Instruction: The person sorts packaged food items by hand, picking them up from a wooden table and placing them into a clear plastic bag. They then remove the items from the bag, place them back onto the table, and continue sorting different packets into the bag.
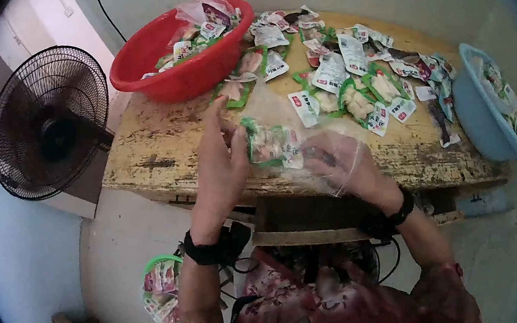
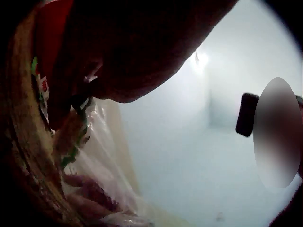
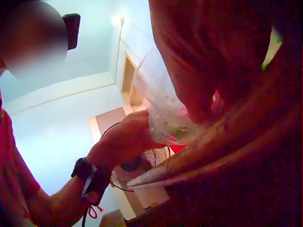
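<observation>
A clear plastic bag [image 1: 274, 104] lies between the two hands at the table's front edge, with a green-edged food packet [image 1: 266, 144] in it. My left hand [image 1: 217, 170] is at the packet's left side, its thumb and fingers spread apart. Clear film covers part of my right hand [image 1: 347, 163], whose bent fingers grip the packet's white right end. In the right wrist view the bag [image 3: 163, 109] stands up beside my left hand [image 3: 123, 139]. The left wrist view shows my right hand [image 2: 94, 201] low, behind blurred film.
Many food packets [image 1: 358, 99] lie across the back and right of the yellow table [image 1: 159, 151]. A red basin [image 1: 180, 83] with packets stands back left, a blue basin [image 1: 484, 112] at the right edge. A black fan [image 1: 51, 123] is at left; a green-rimmed container [image 1: 160, 259] sits below.
</observation>
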`<state>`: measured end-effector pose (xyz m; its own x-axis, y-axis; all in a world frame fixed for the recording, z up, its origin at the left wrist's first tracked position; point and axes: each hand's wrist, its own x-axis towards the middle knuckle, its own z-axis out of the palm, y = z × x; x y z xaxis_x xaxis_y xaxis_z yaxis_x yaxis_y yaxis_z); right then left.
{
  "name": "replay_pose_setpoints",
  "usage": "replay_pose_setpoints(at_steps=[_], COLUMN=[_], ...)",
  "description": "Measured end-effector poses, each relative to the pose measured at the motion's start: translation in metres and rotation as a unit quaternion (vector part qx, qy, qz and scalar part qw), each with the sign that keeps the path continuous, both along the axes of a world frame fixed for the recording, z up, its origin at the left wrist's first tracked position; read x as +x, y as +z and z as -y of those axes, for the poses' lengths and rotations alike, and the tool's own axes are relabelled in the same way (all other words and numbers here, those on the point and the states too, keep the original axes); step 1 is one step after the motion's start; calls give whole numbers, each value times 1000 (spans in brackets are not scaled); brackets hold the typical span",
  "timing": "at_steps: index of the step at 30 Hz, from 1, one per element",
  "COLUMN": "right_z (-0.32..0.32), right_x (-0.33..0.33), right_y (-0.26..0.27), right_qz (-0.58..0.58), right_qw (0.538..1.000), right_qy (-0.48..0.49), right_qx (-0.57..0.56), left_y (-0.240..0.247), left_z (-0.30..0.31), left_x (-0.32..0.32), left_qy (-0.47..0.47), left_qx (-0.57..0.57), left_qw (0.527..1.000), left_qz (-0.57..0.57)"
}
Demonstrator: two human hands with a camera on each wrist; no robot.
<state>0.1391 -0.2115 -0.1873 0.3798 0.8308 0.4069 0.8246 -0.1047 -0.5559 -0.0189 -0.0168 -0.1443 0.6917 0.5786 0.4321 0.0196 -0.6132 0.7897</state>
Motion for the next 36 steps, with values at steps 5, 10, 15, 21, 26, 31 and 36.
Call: replay_pose_setpoints(at_steps=[5,10,15,21,26,31,36], right_z=[1,0,0,-10,-34,-37,-29], right_x=[-3,-3,-17,-39,-54,-43,-29], right_y=[2,6,14,25,41,37,23], right_qz=[132,127,248,294,290,290,287], right_qw=[991,990,963,941,922,926,945], right_qy=[-5,15,40,32,49,86,118], right_qx=[-39,-64,-97,-164,-253,-227,-104], left_y=[-17,-25,-30,-32,-36,-23,-16], left_z=[-31,-41,-40,-34,-45,-28,-31], left_x=[-18,-46,-47,-49,-51,-44,-36], left_qy=[22,7,52,34,29,41,-26], left_qx=[-38,-147,-73,-48,-109,19,138], left_qw=[995,986,995,997,993,998,981], left_qz=[-87,-74,-45,-50,-44,-39,-135])
